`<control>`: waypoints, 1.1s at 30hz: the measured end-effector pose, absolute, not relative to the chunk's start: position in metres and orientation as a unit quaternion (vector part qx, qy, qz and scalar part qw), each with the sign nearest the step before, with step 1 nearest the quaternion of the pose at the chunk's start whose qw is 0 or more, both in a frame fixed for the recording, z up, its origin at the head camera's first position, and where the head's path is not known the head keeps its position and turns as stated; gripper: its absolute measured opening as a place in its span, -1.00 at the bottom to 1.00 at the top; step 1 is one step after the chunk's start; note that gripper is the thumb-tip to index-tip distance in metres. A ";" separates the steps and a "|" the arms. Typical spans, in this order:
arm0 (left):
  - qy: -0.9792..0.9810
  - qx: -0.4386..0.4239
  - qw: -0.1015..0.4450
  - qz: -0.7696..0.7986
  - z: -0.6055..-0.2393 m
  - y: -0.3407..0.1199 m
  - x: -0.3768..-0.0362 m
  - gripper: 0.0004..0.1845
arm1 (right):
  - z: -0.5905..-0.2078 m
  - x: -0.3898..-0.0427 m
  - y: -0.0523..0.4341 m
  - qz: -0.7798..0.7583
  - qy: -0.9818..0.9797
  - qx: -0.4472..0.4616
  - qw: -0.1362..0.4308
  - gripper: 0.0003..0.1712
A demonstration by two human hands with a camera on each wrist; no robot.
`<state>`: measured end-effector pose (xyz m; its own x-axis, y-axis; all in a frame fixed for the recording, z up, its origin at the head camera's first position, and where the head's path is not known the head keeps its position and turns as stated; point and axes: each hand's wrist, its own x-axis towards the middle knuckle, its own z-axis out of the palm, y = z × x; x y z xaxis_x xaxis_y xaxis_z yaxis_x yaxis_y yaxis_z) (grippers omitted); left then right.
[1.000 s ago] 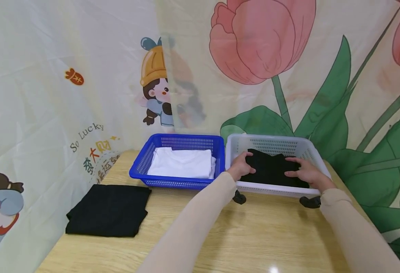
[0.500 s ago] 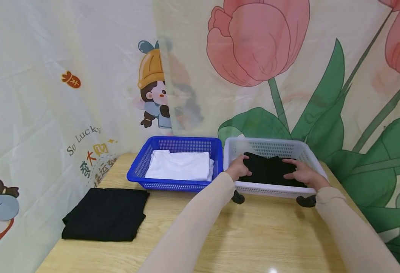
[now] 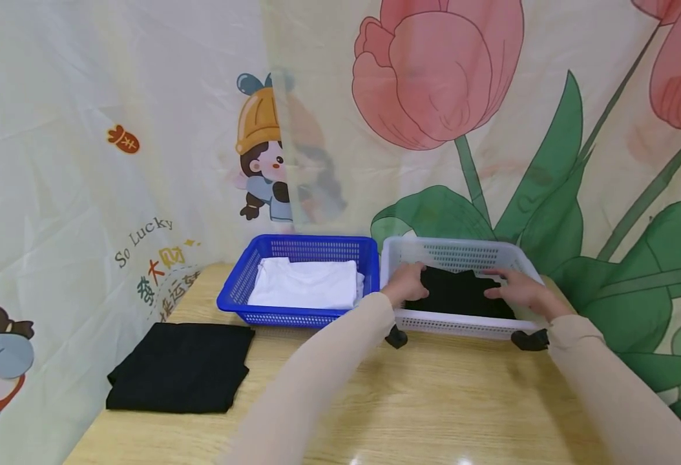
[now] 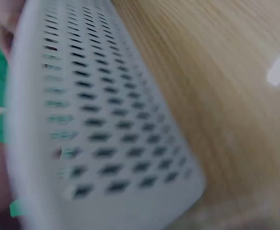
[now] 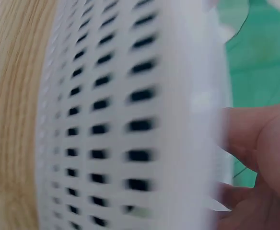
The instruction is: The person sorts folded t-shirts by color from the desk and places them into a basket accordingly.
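A folded black garment (image 3: 459, 294) lies in the white perforated basket (image 3: 462, 327) at the right of the table. My left hand (image 3: 406, 285) reaches over the basket's front rim to the garment's left side, thumb and fingers spread apart at its edge. At the garment's right side, my right hand (image 3: 525, 294) has its thumb and fingers extended over the cloth. Both wrist views are filled mostly by the basket's perforated wall (image 4: 106, 120). Part of the right hand (image 5: 269, 148) shows beyond the rim in the right wrist view.
Directly left of the white basket stands a blue basket (image 3: 300, 318) holding a folded white shirt (image 3: 305, 284). Another folded black garment (image 3: 180, 368) lies on the wooden table (image 3: 433, 400) at the front left. A printed curtain (image 3: 329, 129) hangs close behind the baskets.
My right hand has shifted slightly right, toward the garment's edge. The garment sits slightly lower in the basket. The left hand stays at its left side, and the view tilts slightly.
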<state>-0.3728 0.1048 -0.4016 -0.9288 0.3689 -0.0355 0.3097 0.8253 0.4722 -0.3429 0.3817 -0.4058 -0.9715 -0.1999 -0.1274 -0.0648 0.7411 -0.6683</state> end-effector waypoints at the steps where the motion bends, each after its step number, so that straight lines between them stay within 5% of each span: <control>1: 0.952 0.201 0.052 0.225 -0.396 0.101 -0.372 -0.38 | -0.400 -0.341 0.379 -0.347 0.930 -0.074 0.091 -0.14; 8: 0.917 0.301 0.021 0.260 -0.357 0.037 -0.360 -0.54 | -0.360 -0.312 0.350 -0.342 0.930 -0.120 0.059 -0.17; 19: 0.885 0.286 0.021 0.367 -0.349 -0.122 -0.297 -0.63 | -0.345 -0.243 0.303 -0.389 0.896 -0.215 0.008 -0.29; 33: 0.918 0.190 -0.022 0.348 -0.376 -0.301 -0.262 -0.51 | -0.404 -0.210 0.224 -0.564 0.775 -0.228 0.172 -0.29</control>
